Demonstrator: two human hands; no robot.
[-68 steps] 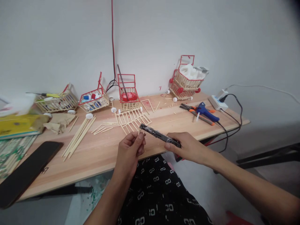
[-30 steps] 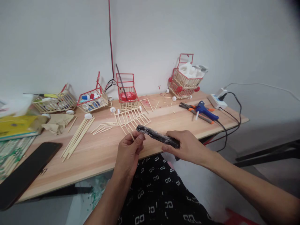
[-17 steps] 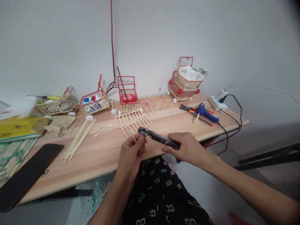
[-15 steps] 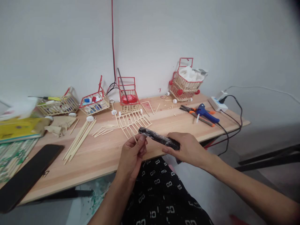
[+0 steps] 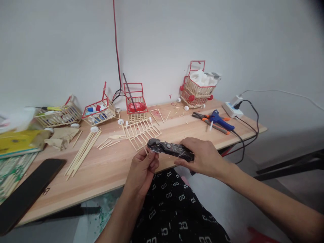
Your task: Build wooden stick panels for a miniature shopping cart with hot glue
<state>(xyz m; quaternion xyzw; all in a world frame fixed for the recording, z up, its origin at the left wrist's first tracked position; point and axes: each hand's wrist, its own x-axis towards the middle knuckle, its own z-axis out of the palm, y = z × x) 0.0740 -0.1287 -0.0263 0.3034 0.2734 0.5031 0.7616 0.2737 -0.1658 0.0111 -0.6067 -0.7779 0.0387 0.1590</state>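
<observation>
At the bottom centre, a lap in black cloth printed with white squares [image 5: 172,209]. Just above it, both of the person's hands meet at the near edge of a pale wooden table [image 5: 113,165].

The right hand [image 5: 202,157], centre right, is wrapped around the handle end of a black tool [image 5: 169,149]. The left hand [image 5: 143,167], centre, has thumb and fingers pinched together on a thin stick [image 5: 145,149], pressed up against the tool's tip.

Two seconds ago the tool showed only its narrow edge, with the tip raised. Now it has rolled so its broad face looks up, and it lies lower and nearly level. This probably means the tip is set closer onto the stick.

The tool is long, slim and dark, rounded at the tip, glossy as if wrapped, and flecked with grey smears.

Further back on the table:
- **Lower left:** a flat black slab [image 5: 25,192].
- **Left of centre:** a bundle of long sticks [image 5: 82,153].
- **Just beyond the hands:** a flat stick lattice [image 5: 141,131].
- **Right:** a blue glue gun [image 5: 220,119], corded to a white power strip [image 5: 231,108].

Against the white wall stand small stick carts with red trim, one at the centre [image 5: 134,104] and one at upper right [image 5: 197,86]. A red cable [image 5: 116,50] runs up the wall.
</observation>
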